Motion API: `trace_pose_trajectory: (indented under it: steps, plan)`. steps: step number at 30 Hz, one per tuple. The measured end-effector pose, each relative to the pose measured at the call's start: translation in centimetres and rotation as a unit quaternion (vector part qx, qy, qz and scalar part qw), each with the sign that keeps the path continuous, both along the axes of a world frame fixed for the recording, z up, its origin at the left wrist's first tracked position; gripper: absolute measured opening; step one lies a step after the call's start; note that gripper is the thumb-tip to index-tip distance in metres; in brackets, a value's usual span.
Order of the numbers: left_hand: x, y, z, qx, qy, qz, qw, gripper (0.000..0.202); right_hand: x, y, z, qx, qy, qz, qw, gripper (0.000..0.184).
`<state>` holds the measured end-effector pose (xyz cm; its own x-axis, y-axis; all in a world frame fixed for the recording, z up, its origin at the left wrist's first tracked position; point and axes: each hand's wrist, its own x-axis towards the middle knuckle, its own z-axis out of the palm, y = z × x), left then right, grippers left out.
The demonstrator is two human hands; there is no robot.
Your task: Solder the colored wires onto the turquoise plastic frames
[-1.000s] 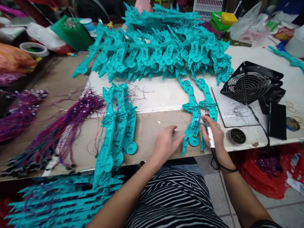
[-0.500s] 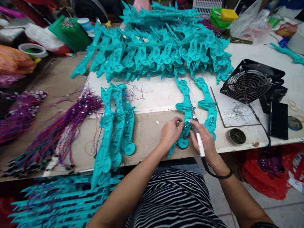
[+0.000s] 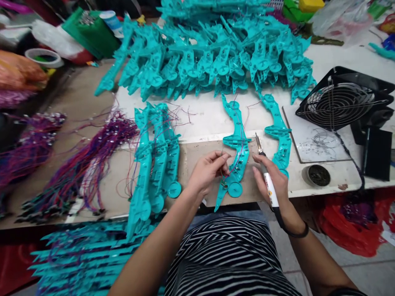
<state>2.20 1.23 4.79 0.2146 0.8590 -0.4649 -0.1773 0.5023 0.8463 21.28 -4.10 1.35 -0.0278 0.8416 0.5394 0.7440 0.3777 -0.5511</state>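
Note:
A turquoise plastic shell half (image 3: 240,142) shaped like a toy gun lies open side up in front of me, with thin red and purple wires running along it. My left hand (image 3: 211,166) is closed in a pinch over its left edge, on what looks like a thin wire; the fingers hide most of it. In my right hand (image 3: 273,176) is a soldering iron (image 3: 268,183) with a white handle, its metal tip pointing away from me, just right of the shell and apart from it. A second turquoise shell half (image 3: 279,131) lies to the right.
Three wired shells (image 3: 157,160) stand to the left, beside bundles of coloured wires (image 3: 92,160). Behind is a large pile of turquoise shells (image 3: 197,61). At right are a black fan (image 3: 336,98), a white board (image 3: 314,139) with wire bits, and a small round tin (image 3: 317,176).
The soldering iron has pulled back to the right, off the shell. My left hand has shifted slightly left, and the shell has turned a little. The view has moved slightly.

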Motion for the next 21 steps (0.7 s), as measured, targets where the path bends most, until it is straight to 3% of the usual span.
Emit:
trace_pose_trajectory:
  steps: [5,8,12,17,21]
  plan:
    - [-0.7,1.3,0.7,0.093,0.122,-0.037,0.988,0.009,0.0,0.6,0.6,-0.018,0.072,-0.022,0.997,0.035]
    - [-1.4,1.6,1.1,0.179,0.177,-0.062,0.966,0.012,-0.6,1.8,1.0,-0.033,0.139,-0.005,0.99,0.034]
    - [-2.2,1.8,1.1,0.217,0.215,-0.101,0.947,0.017,-1.5,3.3,1.2,-0.046,0.191,0.024,0.98,0.034]
    - [-2.4,1.8,0.7,0.215,0.229,-0.168,0.934,0.018,-2.2,3.8,1.2,-0.041,0.172,0.013,0.984,0.03]
    - [-1.4,1.9,0.6,0.225,0.241,-0.194,0.924,0.018,-2.5,3.8,1.1,-0.007,0.083,0.063,0.995,0.029]
